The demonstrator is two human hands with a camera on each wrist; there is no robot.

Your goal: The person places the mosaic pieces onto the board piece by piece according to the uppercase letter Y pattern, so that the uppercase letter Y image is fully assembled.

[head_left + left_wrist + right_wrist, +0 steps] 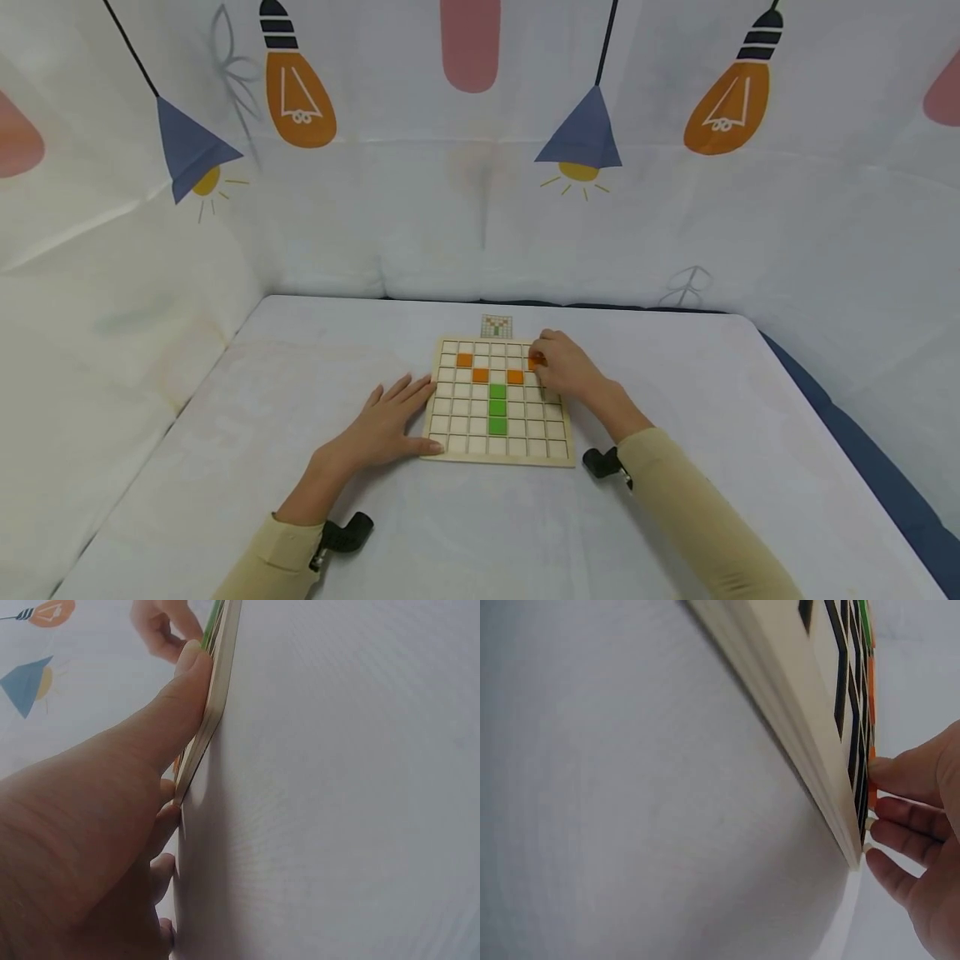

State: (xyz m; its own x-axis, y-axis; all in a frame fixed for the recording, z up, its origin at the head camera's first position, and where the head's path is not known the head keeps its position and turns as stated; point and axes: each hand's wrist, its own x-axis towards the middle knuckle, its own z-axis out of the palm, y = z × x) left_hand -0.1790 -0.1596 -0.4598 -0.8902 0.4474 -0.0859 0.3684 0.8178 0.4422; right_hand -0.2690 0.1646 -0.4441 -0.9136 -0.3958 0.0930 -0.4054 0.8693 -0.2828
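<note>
A square wooden grid board (pixel 502 461) with white cells lies on the table. My right hand (pixel 566 367) is over its upper right part and pinches an orange tile (pixel 533 363) between thumb and fingers; in the right wrist view that tile is partly hidden by the fingers. My left hand (pixel 386 425) lies at the board's left edge, fingers spread, the thumb resting on the lower left corner. Orange tiles (pixel 480 376) sit in cells of the upper rows. Below them, green tiles (pixel 497 408) form a vertical column near the middle.
A small pattern card (pixel 497 326) with a similar coloured grid lies just behind the board. The white tabletop (pixel 465 533) reaches to a printed curtain (pixel 420 217) at the back. Dark wrist cameras (pixel 348 532) are strapped to both forearms.
</note>
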